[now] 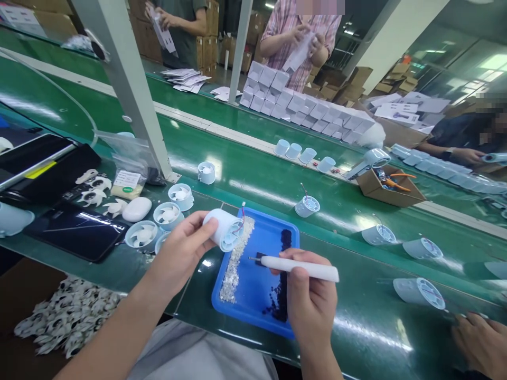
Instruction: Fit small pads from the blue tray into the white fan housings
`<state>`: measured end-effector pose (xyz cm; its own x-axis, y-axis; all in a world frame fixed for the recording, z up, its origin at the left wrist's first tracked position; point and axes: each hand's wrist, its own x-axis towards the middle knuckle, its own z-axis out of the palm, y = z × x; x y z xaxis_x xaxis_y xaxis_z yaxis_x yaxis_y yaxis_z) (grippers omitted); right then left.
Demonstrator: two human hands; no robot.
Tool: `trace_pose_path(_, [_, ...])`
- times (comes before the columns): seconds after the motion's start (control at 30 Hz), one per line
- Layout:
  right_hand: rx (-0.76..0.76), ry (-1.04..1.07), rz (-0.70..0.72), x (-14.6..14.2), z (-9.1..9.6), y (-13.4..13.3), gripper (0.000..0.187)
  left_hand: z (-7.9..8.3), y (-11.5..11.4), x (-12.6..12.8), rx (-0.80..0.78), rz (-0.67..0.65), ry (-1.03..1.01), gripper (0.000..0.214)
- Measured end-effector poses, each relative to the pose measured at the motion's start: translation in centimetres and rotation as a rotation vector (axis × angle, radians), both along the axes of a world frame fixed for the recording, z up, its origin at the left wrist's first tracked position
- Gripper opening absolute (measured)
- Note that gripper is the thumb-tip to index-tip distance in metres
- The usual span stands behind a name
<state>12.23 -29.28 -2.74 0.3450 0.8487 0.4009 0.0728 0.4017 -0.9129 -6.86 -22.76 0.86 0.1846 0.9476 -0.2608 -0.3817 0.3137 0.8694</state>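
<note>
My left hand is closed round a small pale-blue cylindrical fan housing with thin red wires at its end, held over the left edge of a blue tray. My right hand grips a white pen-shaped tool, its metal tip pointing left above the tray. Inside the tray lie a strip of tiny silvery parts and a strip of dark parts.
Several fan housings with white impellers and loose impellers sit at left beside a black tablet. More housings ride the green belt at right. A cardboard box, stacked white boxes, two people opposite, another person's hand.
</note>
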Motion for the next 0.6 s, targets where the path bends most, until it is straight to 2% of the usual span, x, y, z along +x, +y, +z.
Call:
trace_pose_path(0.1, [0.02, 0.057, 0.003, -0.2, 0.5, -0.2, 0.008, -0.2, -0.4, 0.6, -0.027, -0.046, 0.01, 0.019])
trace_pose_path(0.27, [0.079, -0.08, -0.064, -0.3, 0.8, -0.6, 0.009, 0.1, -1.0, 1.2, -0.055, -0.092, -0.006, 0.019])
trace_pose_path(0.6, [0.113, -0.12, -0.012, -0.5, 0.8, -1.0, 0.015, 0.1, -1.3, 1.5, -0.053, -0.091, -0.004, 0.02])
